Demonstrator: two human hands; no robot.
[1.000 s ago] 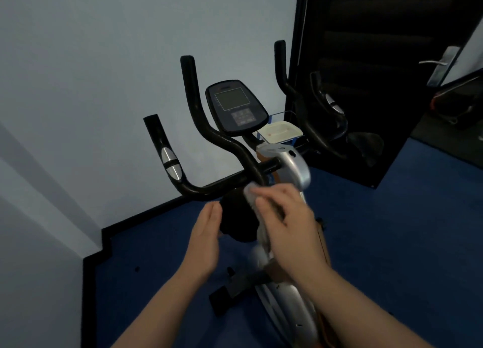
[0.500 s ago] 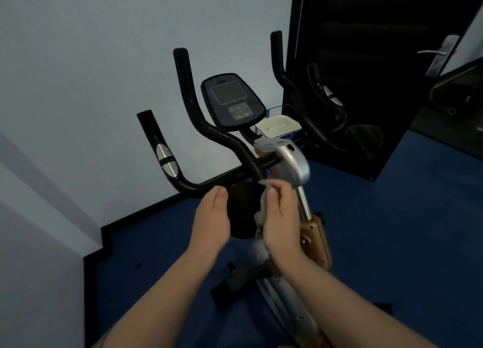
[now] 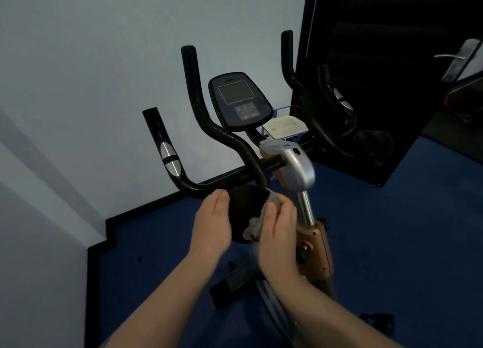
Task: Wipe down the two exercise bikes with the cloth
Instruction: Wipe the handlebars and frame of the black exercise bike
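An exercise bike (image 3: 298, 170) with black handlebars (image 3: 198, 117), a dark console (image 3: 239, 99) and a silver and orange post stands in front of me. Below the handlebars sits a round black part (image 3: 245, 211). My left hand (image 3: 211, 224) lies flat against its left side with fingers straight. My right hand (image 3: 277, 230) presses a crumpled grey cloth (image 3: 254, 226) against its right side, fingers curled over the cloth. A second bike is partly visible at the far right edge (image 3: 462, 91).
A pale wall stands behind and to the left, with a black skirting along blue carpet (image 3: 392, 243). A tall dark panel (image 3: 392, 60) rises at the back right. A small cream tray (image 3: 286, 126) sits in a wire holder behind the console.
My right hand came down from the silver post to the round black part with the cloth. My left hand moved in against that part's left side.
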